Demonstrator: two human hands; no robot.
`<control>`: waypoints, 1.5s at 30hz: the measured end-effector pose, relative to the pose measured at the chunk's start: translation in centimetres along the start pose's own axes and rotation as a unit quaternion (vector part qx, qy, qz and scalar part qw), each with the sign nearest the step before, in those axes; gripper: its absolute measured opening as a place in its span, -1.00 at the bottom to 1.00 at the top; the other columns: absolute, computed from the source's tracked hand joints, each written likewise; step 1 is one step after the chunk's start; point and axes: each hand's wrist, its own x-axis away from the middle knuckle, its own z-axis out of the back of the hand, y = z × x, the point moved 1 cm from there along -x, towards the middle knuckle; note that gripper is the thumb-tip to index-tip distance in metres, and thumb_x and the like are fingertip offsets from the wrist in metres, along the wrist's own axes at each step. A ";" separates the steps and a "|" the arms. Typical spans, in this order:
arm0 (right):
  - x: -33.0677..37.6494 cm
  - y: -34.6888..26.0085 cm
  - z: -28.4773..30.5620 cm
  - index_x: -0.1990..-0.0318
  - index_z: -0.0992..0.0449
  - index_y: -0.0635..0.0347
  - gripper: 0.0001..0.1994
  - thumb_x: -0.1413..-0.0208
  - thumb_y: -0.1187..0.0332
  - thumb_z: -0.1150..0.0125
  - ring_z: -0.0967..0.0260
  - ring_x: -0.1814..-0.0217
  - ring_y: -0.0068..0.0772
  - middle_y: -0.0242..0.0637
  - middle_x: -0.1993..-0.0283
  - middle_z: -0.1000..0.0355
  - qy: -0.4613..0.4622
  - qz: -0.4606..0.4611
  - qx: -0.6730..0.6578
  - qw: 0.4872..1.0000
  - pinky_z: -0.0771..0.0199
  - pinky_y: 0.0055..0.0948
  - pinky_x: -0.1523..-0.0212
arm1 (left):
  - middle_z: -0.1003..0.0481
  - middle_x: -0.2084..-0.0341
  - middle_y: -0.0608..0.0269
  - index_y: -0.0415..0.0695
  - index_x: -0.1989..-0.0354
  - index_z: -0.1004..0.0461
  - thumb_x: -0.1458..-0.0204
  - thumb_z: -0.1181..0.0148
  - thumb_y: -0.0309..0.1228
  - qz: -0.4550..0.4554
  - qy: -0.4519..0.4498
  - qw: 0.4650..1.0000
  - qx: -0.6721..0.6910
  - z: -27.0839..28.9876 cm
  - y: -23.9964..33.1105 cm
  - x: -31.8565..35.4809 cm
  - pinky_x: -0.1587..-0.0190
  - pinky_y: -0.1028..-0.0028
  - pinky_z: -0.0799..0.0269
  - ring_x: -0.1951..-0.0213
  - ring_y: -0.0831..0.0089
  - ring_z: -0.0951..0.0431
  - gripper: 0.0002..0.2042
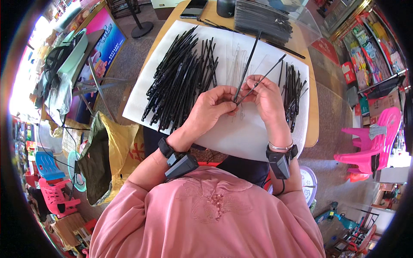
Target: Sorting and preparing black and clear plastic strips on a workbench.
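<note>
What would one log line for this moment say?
left hand: holds black strip | right hand: holds second strip | strip ends meet between hands | big pile left, small pile right, on white sheet

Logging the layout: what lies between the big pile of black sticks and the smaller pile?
In the head view, both hands, left and right, pinching two black sticks.

Both forearms rise from six o'clock toward the centre, sleeves pushed back, each wrist strapped with a dark band. The left hand (211,107) curls knuckles-up, fingertips pinched. The right hand (266,95), at its three o'clock, pinches likewise, the fingertips meeting.
</note>
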 end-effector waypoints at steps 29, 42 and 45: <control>-0.2 0.2 0.5 0.19 -0.42 0.31 -0.83 -0.11 0.42 -0.14 -0.42 0.33 -0.44 -0.27 0.34 -0.44 -0.020 -0.037 -0.031 0.999 -0.51 -0.43 0.30 | -0.47 0.35 0.20 -0.34 0.00 -0.34 -0.04 -0.08 -0.66 0.003 -0.011 1.000 0.019 0.2 -0.4 -0.1 0.26 0.56 -0.48 0.33 0.50 -0.52 -0.69; -0.5 1.0 1.0 0.26 -0.46 0.31 -0.85 -0.07 0.42 -0.15 -0.45 0.41 -0.38 -0.23 0.39 -0.46 -0.029 -0.046 -0.017 0.998 -0.48 -0.45 0.36 | -0.50 0.36 0.24 -0.27 0.03 -0.39 -0.05 -0.10 -0.63 -0.022 -0.029 0.996 -0.077 0.0 -0.3 0.0 0.28 0.58 -0.46 0.36 0.56 -0.50 -0.72; -0.4 0.7 0.9 0.26 -0.46 0.32 -0.84 -0.06 0.41 -0.15 -0.45 0.41 -0.38 -0.22 0.38 -0.46 -0.024 -0.047 -0.022 0.998 -0.49 -0.44 0.36 | -0.49 0.36 0.24 -0.27 0.03 -0.38 -0.05 -0.11 -0.63 -0.007 -0.021 1.000 -0.008 -0.1 -0.3 0.1 0.30 0.58 -0.47 0.36 0.55 -0.51 -0.72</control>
